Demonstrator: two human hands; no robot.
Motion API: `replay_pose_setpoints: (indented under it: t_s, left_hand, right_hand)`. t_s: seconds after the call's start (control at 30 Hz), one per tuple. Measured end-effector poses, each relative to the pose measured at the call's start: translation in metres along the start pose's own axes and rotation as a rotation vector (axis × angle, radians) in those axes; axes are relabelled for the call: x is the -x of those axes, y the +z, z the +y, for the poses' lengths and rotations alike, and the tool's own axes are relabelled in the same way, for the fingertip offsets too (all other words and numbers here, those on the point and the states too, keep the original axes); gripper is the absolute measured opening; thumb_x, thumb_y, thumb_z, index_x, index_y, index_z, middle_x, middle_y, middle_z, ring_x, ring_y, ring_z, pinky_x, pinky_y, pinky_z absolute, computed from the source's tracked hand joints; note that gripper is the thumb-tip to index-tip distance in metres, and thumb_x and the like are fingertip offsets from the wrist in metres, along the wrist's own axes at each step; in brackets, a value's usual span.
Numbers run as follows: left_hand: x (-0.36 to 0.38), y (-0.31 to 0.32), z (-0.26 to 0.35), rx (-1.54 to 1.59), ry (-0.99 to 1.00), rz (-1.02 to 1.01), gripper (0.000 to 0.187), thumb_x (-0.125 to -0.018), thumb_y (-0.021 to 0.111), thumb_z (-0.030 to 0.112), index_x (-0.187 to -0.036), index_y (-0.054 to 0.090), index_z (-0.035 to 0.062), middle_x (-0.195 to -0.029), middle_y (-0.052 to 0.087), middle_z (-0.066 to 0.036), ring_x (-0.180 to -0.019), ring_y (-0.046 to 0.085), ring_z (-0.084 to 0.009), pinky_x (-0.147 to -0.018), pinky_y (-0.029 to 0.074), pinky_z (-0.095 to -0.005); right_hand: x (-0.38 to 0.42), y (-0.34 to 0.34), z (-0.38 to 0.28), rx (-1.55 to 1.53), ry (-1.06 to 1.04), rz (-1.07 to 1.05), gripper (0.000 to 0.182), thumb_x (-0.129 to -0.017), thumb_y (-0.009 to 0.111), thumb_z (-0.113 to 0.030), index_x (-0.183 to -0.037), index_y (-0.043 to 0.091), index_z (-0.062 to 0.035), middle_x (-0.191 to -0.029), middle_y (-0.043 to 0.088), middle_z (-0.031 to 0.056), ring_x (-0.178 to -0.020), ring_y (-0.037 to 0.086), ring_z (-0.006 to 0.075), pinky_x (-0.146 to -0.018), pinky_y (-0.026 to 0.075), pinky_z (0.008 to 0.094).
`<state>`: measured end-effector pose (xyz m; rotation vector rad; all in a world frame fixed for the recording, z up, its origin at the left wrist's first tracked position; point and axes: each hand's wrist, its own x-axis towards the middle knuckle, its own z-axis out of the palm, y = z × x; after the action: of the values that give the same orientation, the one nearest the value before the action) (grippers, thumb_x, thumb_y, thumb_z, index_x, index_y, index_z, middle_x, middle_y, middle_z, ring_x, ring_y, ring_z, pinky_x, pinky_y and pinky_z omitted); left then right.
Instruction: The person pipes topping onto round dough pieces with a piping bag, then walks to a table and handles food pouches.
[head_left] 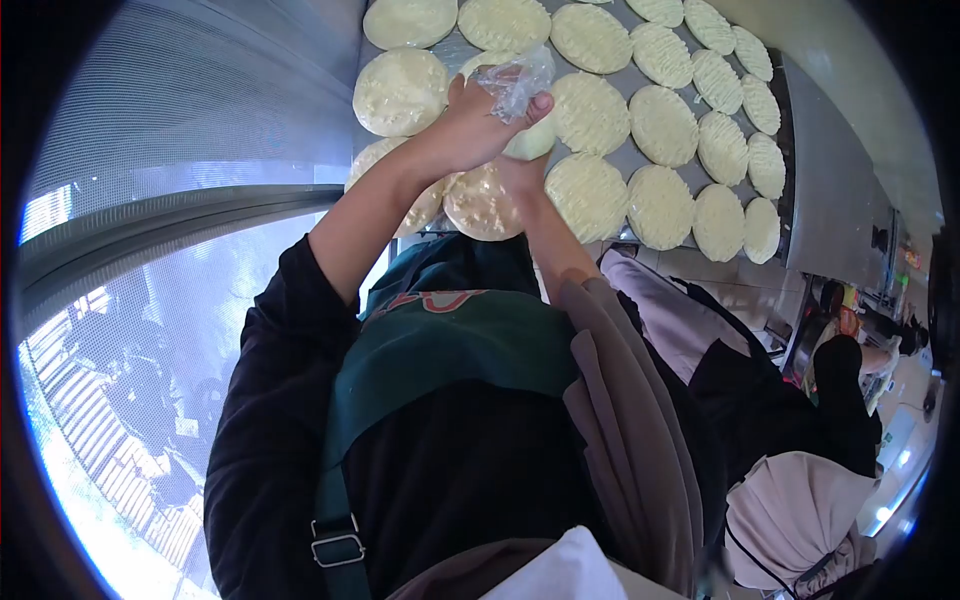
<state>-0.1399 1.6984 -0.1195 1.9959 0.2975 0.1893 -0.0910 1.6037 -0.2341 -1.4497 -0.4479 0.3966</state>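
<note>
We see the person's 2 hands close together over a grey surface set with pale round discs. The left hand reaches in with crumpled clear plastic over its fingers, its thumb sticking out to the right; the plastic hides the fingers, so we cannot tell whether they are clenched around anything. The right hand sits just below it, at the lower edge of a smooth pale round piece. That piece lies beneath the left hand, among the discs, and we cannot tell whether the right hand is grasping it or merely beside it. We count 6 discs in the row nearest the body; the chunky-topped disc there lies just left of the right wrist, while those farther right carry a paler, ridged topping. We also notice the wearer's green apron and, to the right, another person in black with a pale head covering.
</note>
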Motion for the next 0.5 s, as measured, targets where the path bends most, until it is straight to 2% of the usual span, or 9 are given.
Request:
replay_pose_setpoints:
  t_s: [0.1, 0.27, 0.33, 0.37, 0.43, 0.5]
  left_hand:
    - [-0.003, 0.005, 0.004, -0.055, 0.051, 0.029, 0.057, -0.084, 0.045, 0.053, -0.106, 0.054, 0.0014, -0.098, 0.055, -0.013, -0.093, 0.052, -0.0223, -0.083, 0.041, -0.0344]
    - [0.0, 0.003, 0.009, -0.141, -0.008, -0.084, 0.058, -0.083, 0.046, 0.055, -0.103, 0.054, 0.0009, -0.096, 0.054, -0.013, -0.091, 0.052, -0.0226, -0.082, 0.041, -0.0338]
    - [0.002, 0.003, 0.007, -0.037, -0.016, -0.092, 0.056, -0.083, 0.047, 0.054, -0.104, 0.053, 0.0025, -0.092, 0.054, -0.011, -0.089, 0.051, -0.0195, -0.08, 0.041, -0.0312]
    - [0.004, 0.006, 0.004, -0.014, -0.019, -0.079, 0.055, -0.084, 0.047, 0.053, -0.105, 0.052, 0.003, -0.091, 0.054, -0.01, -0.088, 0.051, -0.0184, -0.08, 0.041, -0.0305]
    - [0.002, 0.011, 0.004, 0.012, 0.0, -0.066, 0.054, -0.084, 0.047, 0.053, -0.107, 0.052, 0.0038, -0.089, 0.054, -0.008, -0.086, 0.051, -0.0165, -0.078, 0.041, -0.0296]
    - [-0.002, 0.014, 0.005, 0.019, 0.04, -0.07, 0.054, -0.084, 0.046, 0.053, -0.108, 0.051, 0.0044, -0.087, 0.053, -0.007, -0.084, 0.051, -0.0152, -0.078, 0.041, -0.0291]
  right_hand:
    - [-0.007, -0.011, 0.009, 0.014, -0.161, 0.036, 0.041, -0.068, 0.067, -0.003, -0.106, 0.052, -0.0015, -0.09, 0.059, 0.004, -0.084, 0.057, 0.0141, -0.073, 0.046, 0.0285]
    - [0.042, 0.022, 0.009, -0.249, 0.076, 0.088, 0.032, -0.067, 0.069, -0.005, -0.097, 0.058, -0.0006, -0.088, 0.061, 0.0044, -0.081, 0.058, 0.0128, -0.07, 0.046, 0.0264]
    - [0.037, 0.018, 0.012, -0.284, 0.11, 0.07, 0.032, -0.067, 0.07, -0.005, -0.097, 0.059, -0.0006, -0.087, 0.062, 0.0042, -0.079, 0.059, 0.0125, -0.069, 0.046, 0.0261]
    - [0.023, 0.006, 0.014, -0.252, 0.071, 0.069, 0.032, -0.068, 0.07, -0.005, -0.097, 0.059, -0.0006, -0.086, 0.062, 0.0039, -0.078, 0.059, 0.0123, -0.068, 0.046, 0.0261]
    - [0.003, -0.018, 0.015, -0.115, -0.142, 0.057, 0.03, -0.069, 0.069, -0.005, -0.097, 0.06, -0.0008, -0.083, 0.063, 0.0031, -0.075, 0.059, 0.0115, -0.066, 0.047, 0.0259]
    - [0.006, -0.02, 0.014, -0.132, -0.133, 0.052, 0.031, -0.07, 0.068, -0.004, -0.099, 0.058, -0.0011, -0.086, 0.063, 0.0039, -0.078, 0.059, 0.0118, -0.068, 0.047, 0.0266]
